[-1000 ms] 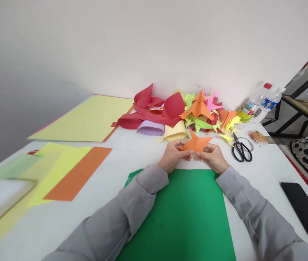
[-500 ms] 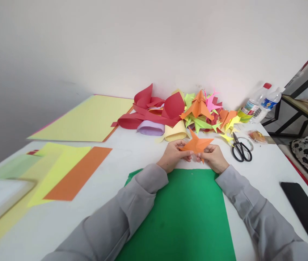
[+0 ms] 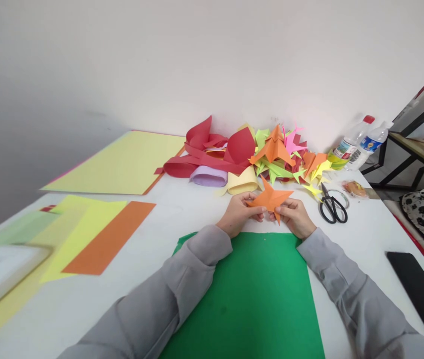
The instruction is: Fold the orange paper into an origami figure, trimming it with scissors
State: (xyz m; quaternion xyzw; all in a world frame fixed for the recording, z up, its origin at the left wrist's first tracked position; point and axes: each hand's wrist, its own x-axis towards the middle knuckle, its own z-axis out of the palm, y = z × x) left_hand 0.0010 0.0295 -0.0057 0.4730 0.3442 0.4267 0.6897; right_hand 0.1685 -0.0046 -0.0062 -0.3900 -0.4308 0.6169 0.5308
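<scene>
Both hands pinch an orange folded paper shape (image 3: pixel 270 198) with pointed tips, held just above the white table. My left hand (image 3: pixel 238 214) grips its left side with thumb and fingers closed. My right hand (image 3: pixel 294 217) grips its right side the same way. Under my forearms lies a green paper sheet (image 3: pixel 256 294). Behind the hands sits a heap of folded paper figures (image 3: pixel 282 154) in orange, green, pink and yellow.
Red, lilac and cream curled paper strips (image 3: pixel 219 159) lie at the back. Yellow and orange sheets (image 3: pixel 99 234) are at the left. Black scissors (image 3: pixel 332 205), two plastic bottles (image 3: pixel 357 142) and a black phone (image 3: pixel 421 294) are at the right.
Both hands keep their grip on the orange shape; it shifts only slightly between the fingers. The view has drifted a little.
</scene>
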